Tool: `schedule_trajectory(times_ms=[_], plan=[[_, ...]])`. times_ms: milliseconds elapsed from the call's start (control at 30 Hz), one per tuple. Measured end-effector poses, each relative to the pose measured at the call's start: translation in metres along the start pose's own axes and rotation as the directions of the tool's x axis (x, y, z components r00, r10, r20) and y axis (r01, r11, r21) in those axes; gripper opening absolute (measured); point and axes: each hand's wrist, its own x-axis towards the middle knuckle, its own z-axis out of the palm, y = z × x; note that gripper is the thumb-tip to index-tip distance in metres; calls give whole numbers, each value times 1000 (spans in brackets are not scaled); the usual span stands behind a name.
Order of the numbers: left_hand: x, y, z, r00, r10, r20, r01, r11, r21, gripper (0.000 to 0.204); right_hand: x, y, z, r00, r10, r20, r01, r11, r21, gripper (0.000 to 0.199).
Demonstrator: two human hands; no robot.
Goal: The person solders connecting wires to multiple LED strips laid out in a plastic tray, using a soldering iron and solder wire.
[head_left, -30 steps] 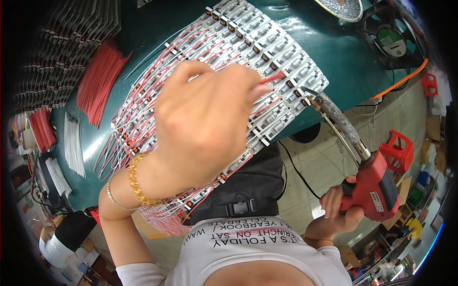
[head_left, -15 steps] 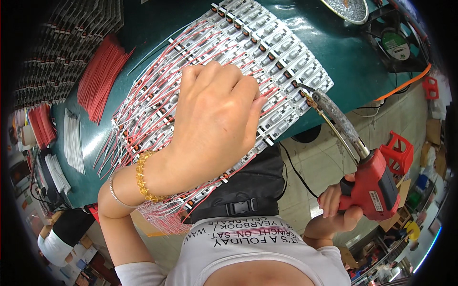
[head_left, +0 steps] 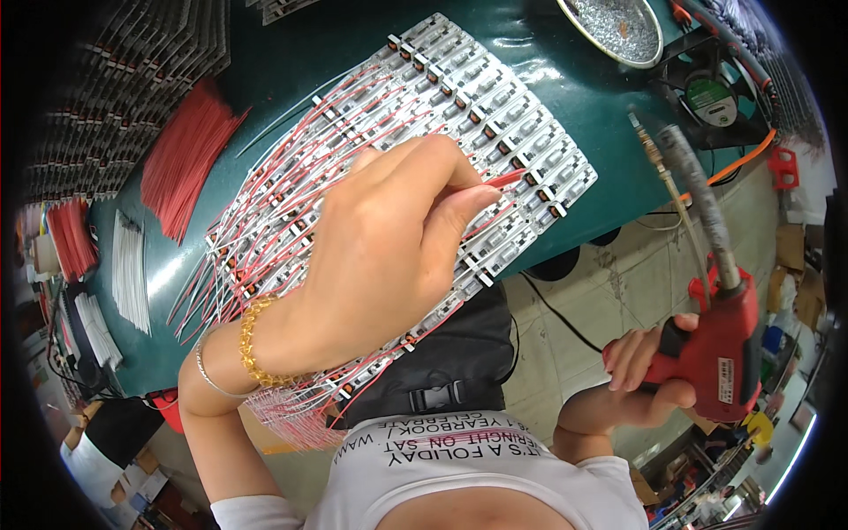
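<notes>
A white panel of small circuit boards lies on the green table, with many red and white wires running from its parts toward the left. Over its middle, my left hand pinches red wires between thumb and fingers; their ends point at the panel's right side. How many it holds is hidden by the hand. My right hand grips a red soldering gun by its handle, past the table's right edge. The gun's grey tip and thin brass-coloured feed tube point up, apart from the panel.
Bundles of red wires and white wires lie at the left, beside stacked panels. A round dish of silvery scraps and a black fan stand at the far right. An orange cable crosses the table's right edge.
The soldering gun has pulled away from the panel's right edge, moving right. My left hand has turned slightly, so the red wires in its pinch now show. The view has shifted a little.
</notes>
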Motion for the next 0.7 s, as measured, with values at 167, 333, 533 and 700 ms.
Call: schedule_trajectory(times_ms=[167,333,533,700], plan=[[-6,3,13,988,-101,119,114,988,-109,12,-12,-1,-10,997,37,68,-39,999,34,84],[-10,2,35,988,112,107,-135,961,240,15,-36,2,-9,995,83,52,-86,995,60,85],[-13,-2,44,980,164,116,-194,922,334,16,-54,1,-1,977,170,-129,-181,981,-71,79],[-14,-3,44,978,189,89,-208,919,334,16,-52,6,-9,968,250,15,-250,968,-10,72]])
